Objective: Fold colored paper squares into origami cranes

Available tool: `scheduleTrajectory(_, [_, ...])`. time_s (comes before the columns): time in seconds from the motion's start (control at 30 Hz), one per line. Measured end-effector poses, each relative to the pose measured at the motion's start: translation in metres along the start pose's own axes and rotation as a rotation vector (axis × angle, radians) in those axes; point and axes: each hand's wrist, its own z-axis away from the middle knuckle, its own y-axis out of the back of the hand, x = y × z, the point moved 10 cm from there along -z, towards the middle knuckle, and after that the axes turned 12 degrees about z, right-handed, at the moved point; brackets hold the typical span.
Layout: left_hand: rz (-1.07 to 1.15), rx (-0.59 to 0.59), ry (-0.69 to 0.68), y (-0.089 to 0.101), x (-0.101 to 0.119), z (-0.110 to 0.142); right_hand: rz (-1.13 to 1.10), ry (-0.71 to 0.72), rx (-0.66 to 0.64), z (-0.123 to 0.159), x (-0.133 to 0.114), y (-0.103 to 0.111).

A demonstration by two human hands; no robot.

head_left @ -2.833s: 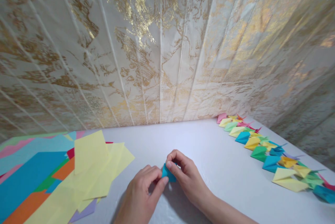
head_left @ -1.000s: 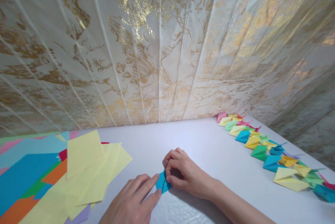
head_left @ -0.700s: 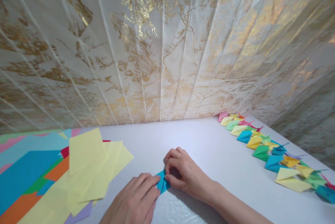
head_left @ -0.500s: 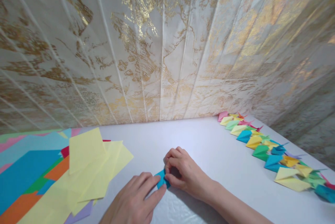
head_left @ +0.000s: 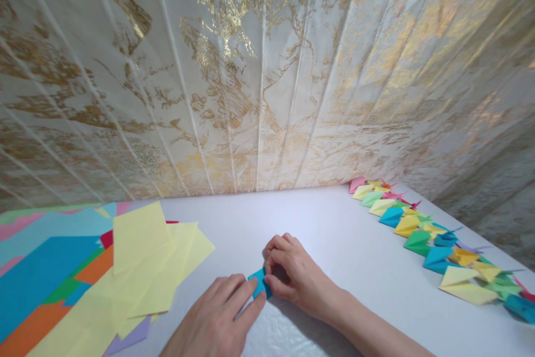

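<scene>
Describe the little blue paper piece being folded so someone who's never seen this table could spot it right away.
Start at the white table, between the loose coloured sheets on the left and the row of folded paper shapes on the right. Near the front edge, the left hand and right hand meet on a small folded blue paper piece, the only paper under fingers.

White table (head_left: 334,234), plain top, set against a gold-patterned wall covering (head_left: 259,67).

- At 9 o'clock: loose spread of flat paper sheets (head_left: 62,273) in blue, orange, green, pink and red, with pale yellow sheets (head_left: 146,257) overlapping on top.
- At 3 o'clock: row of folded paper pieces (head_left: 434,245), mixed colours, running from the wall toward the near edge.
- At 6 o'clock: small blue folded paper (head_left: 259,283), lying on the top, touched by hands.
</scene>
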Motion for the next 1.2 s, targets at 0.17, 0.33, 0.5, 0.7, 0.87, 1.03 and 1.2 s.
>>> scheduleTrajectory(0.17, [-0.015, -0.058, -0.047, -0.008, 0.002, 0.001, 0.004, -0.003, 0.005, 0.0, 0.001, -0.002])
scheduleTrajectory(0.33, [0.01, -0.067, 0.025, -0.011, -0.003, 0.001, 0.024, -0.008, -0.005, 0.0, 0.001, -0.003])
scheduleTrajectory(0.5, [0.012, -0.028, 0.02, -0.022, -0.008, 0.002, 0.014, -0.02, 0.014, 0.003, -0.001, 0.0])
scheduleTrajectory(0.7, [-0.003, -0.015, 0.018, -0.015, -0.006, 0.005, -0.084, -0.055, -0.005, 0.007, 0.004, 0.001])
scheduleTrajectory(0.87, [-0.02, -0.022, -0.016, -0.018, -0.003, 0.007, -0.17, -0.068, 0.032, 0.007, 0.014, 0.001])
scheduleTrajectory(1.03, [-0.062, 0.041, 0.086, -0.034, -0.006, 0.005, -0.235, -0.117, 0.106, 0.007, 0.019, 0.006])
scheduleTrajectory(1.2, [-0.034, -0.064, 0.115, -0.032, -0.003, -0.002, -0.173, -0.137, 0.104, 0.006, 0.017, 0.001])
